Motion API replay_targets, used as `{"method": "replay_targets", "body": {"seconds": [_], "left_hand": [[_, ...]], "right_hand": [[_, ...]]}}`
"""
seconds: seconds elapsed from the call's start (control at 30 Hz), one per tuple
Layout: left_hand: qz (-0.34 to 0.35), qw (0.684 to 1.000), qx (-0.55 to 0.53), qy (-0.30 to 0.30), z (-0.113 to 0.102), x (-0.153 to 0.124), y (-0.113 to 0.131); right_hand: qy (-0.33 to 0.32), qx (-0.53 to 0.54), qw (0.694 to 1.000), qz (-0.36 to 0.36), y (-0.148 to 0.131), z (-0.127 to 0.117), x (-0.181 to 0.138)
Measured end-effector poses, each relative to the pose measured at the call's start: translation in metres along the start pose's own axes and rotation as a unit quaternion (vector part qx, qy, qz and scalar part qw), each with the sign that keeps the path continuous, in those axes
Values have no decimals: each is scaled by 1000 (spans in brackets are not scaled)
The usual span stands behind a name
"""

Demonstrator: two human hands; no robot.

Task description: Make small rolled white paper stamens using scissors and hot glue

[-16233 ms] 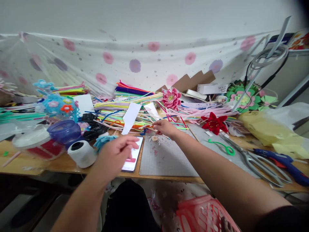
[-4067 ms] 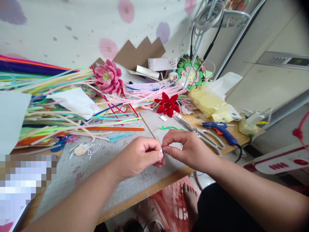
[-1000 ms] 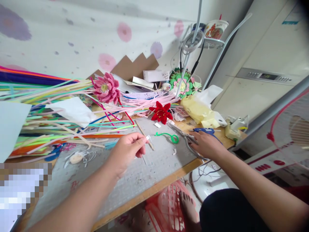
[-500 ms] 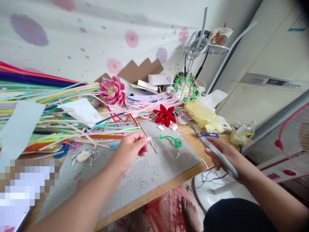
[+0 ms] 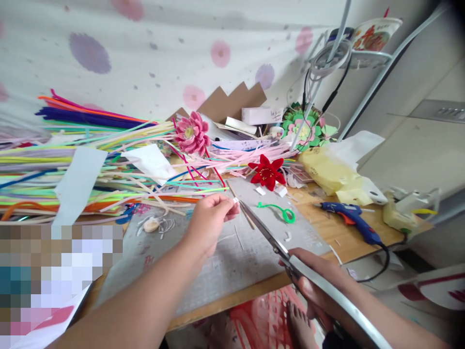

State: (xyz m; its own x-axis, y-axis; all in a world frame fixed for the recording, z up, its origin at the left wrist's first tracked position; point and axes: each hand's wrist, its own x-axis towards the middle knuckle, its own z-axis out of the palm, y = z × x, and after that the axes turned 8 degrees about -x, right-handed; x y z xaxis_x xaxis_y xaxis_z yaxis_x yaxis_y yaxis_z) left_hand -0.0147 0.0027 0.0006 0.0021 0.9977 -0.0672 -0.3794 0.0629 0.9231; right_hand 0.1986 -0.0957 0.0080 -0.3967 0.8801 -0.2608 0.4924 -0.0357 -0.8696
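Note:
My left hand is closed in a pinch on a small white piece over the grey cutting mat. My right hand grips large silver scissors by the handles. Their long blades reach up and left, with the tips right beside the white piece. A green curled pipe cleaner lies on the mat to the right of the blades.
Piles of coloured pipe cleaners cover the left and back of the wooden table. A red flower, a pink flower, a blue glue gun and a yellow bag lie around. A red basket sits below.
My right hand lifted the scissors off the table at the right and brought the blades left to the white piece in my left hand. The camera view shifted left.

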Motion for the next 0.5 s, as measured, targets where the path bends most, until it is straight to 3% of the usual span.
{"method": "replay_targets", "body": {"seconds": [0.13, 0.27, 0.5], "left_hand": [[-9, 999, -29, 12, 0, -1, 1], [-20, 999, -43, 4, 2, -4, 2], [-36, 997, -69, 5, 3, -4, 1]], "right_hand": [[39, -55, 998, 21, 4, 5, 5], [75, -117, 990, -15, 5, 8, 9], [88, -151, 984, -31, 10, 11, 13]]}}
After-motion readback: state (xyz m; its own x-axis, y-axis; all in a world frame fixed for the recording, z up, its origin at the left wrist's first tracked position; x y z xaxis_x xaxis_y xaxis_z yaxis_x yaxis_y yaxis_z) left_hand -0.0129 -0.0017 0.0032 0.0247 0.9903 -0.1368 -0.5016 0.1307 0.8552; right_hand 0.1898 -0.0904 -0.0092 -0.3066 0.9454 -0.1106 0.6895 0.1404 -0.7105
